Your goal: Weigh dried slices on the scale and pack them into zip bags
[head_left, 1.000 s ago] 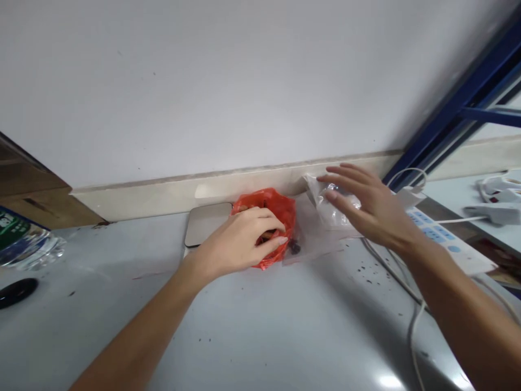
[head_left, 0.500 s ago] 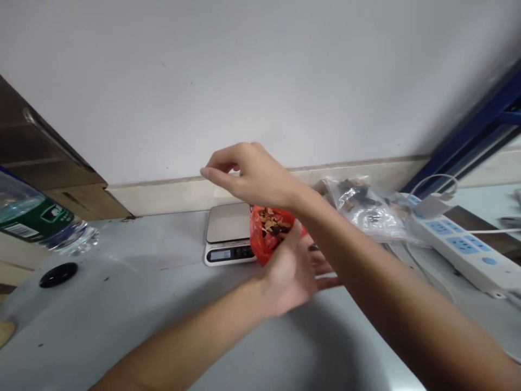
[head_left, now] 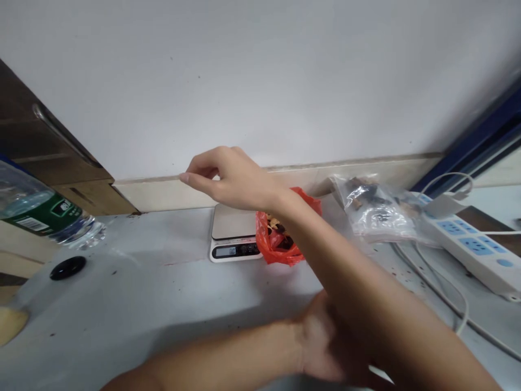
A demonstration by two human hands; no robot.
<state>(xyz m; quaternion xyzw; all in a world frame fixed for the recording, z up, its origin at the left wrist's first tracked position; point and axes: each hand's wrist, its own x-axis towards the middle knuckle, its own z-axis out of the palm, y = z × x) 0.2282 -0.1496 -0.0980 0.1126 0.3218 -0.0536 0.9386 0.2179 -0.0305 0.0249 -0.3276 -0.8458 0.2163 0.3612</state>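
My right hand [head_left: 222, 176] hovers above the scale, thumb and fingertips pinched together; whatever they might hold is too small to make out. Below it lies a white digital kitchen scale [head_left: 235, 221], its display reading about 0.0. A red plastic bag [head_left: 266, 247], its mouth open, stands against the scale's right side with brown dried pieces [head_left: 273, 221] inside. My right forearm crosses over part of that bag. Nearer to me, my left hand [head_left: 325, 342] is under the right forearm, which hides most of its fingers.
Clear zip bags [head_left: 376, 209] of dark dried pieces lie by the wall, beside a white power strip [head_left: 476, 244] with cables [head_left: 435, 282]. On the left are a tilted water bottle [head_left: 44, 209], a black oval object [head_left: 68, 267] and a wooden cabinet [head_left: 40, 136].
My left hand has drawn away from the red bag, toward me and to the right, under the right forearm. My right hand has shifted slightly left, still pinched.
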